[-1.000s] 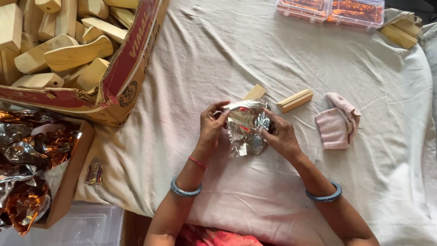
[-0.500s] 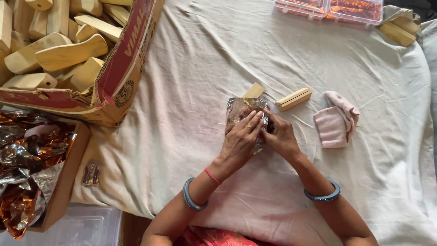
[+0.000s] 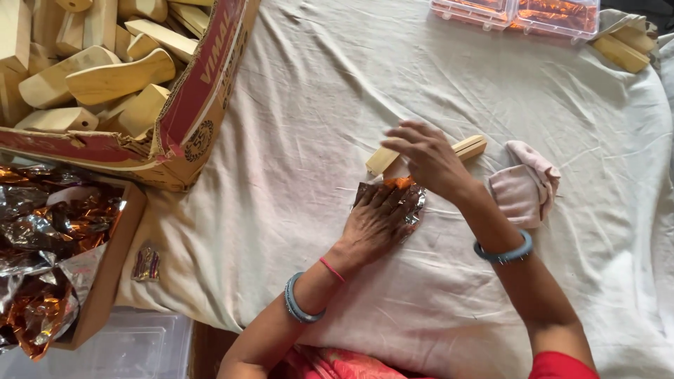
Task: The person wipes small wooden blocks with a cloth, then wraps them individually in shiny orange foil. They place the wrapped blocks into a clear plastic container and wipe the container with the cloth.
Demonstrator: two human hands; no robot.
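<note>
- My left hand lies flat, fingers spread and relaxed, pressing down on a crinkled silver-and-orange foil sheet on the white cloth; nothing is gripped, only pinned under the palm.
- The foil pokes out past the fingertips and to their right side.
- My right hand hovers just beyond the left fingertips, fingers loosely curled and apart, holding nothing that I can see.
- Under those right fingers, a pale wooden block lies on the cloth, with a second wooden piece showing just past the knuckles.
- Right of my right wrist sits a folded pink cloth.
- Well beyond the left fingers, a cardboard box full of wooden pieces.
- Far left of the left wrist, a smaller box of foil scraps.
</note>
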